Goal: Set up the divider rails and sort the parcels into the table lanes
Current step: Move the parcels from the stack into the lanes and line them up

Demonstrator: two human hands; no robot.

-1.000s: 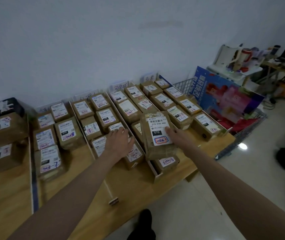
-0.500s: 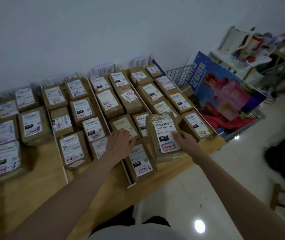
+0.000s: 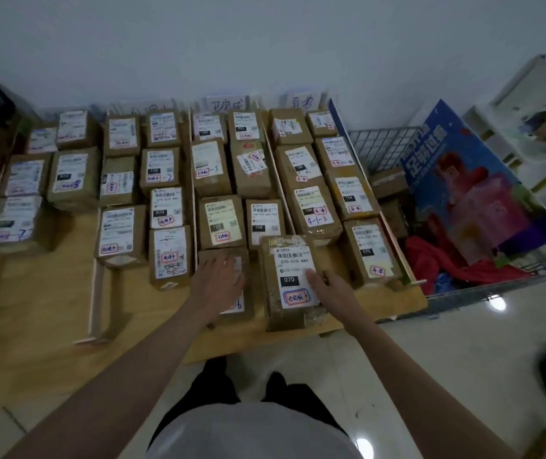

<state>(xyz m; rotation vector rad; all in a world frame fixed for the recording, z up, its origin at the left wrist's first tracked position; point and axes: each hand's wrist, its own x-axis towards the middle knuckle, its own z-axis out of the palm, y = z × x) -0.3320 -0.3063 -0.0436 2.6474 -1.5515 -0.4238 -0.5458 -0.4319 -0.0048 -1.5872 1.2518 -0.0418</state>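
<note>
Dozens of brown cardboard parcels, each boxy with a white printed label, packed in rows across wooden table (image 3: 49, 313), split into lanes by thin pale divider rails (image 3: 94, 293) running 6 to 12 o'clock. Wire basket (image 3: 384, 145) at 3 o'clock of the table, holding red cloth (image 3: 430, 260) and a glossy blue poster (image 3: 464, 180). White wall at 12 o'clock.

Front parcel (image 3: 290, 279) near the table's front edge, long axis 6 to 12 o'clock, label up, reading 070. Right hand (image 3: 329, 289) laid on its right side, fingers spread over the label, not closed around it. Left hand (image 3: 217, 283) flat, fingers apart, pressed on neighbouring parcel (image 3: 228, 286) at 9 o'clock.
</note>
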